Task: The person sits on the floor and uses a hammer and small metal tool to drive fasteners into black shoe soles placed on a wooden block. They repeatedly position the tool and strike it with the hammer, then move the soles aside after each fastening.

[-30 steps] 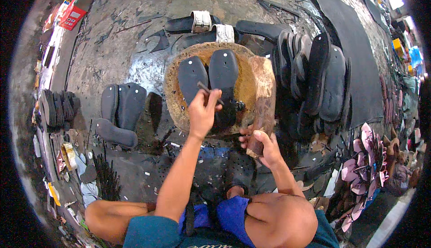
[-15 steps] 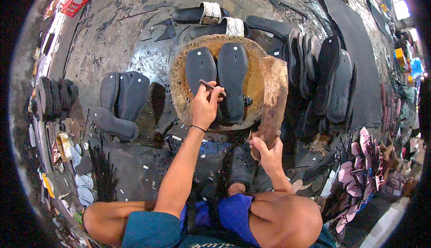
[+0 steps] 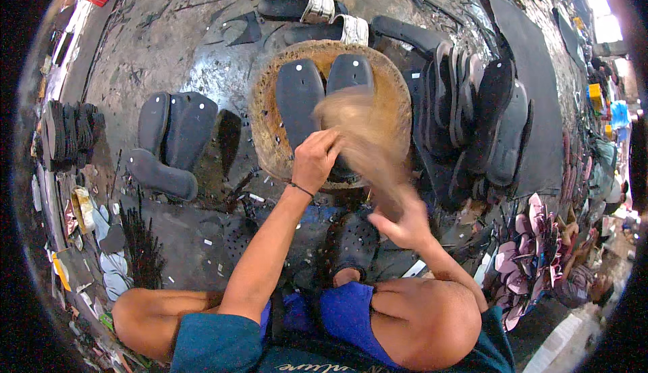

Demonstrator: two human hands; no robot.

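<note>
My left hand is closed in a pinch over two black shoe soles lying side by side on a round wooden block. The short dark rod-like punch it holds is hidden behind the club at this moment. My right hand grips the lower end of a thick wooden club, smeared by motion, its upper part over the right sole. The left sole lies flat, with a white dot near its far end. Beneath both soles, the block's worn rim shows.
Loose black soles lie at the left, near a stack of dark soles. Beyond the block are sandals with white straps. Several soles lean at the right by a black sheet. Pinkish pieces are piled nearer.
The club has swung left and inward from beside the block to over the right sole, now blurred. My left hand has stayed over the soles, and the punch has gone from sight.
</note>
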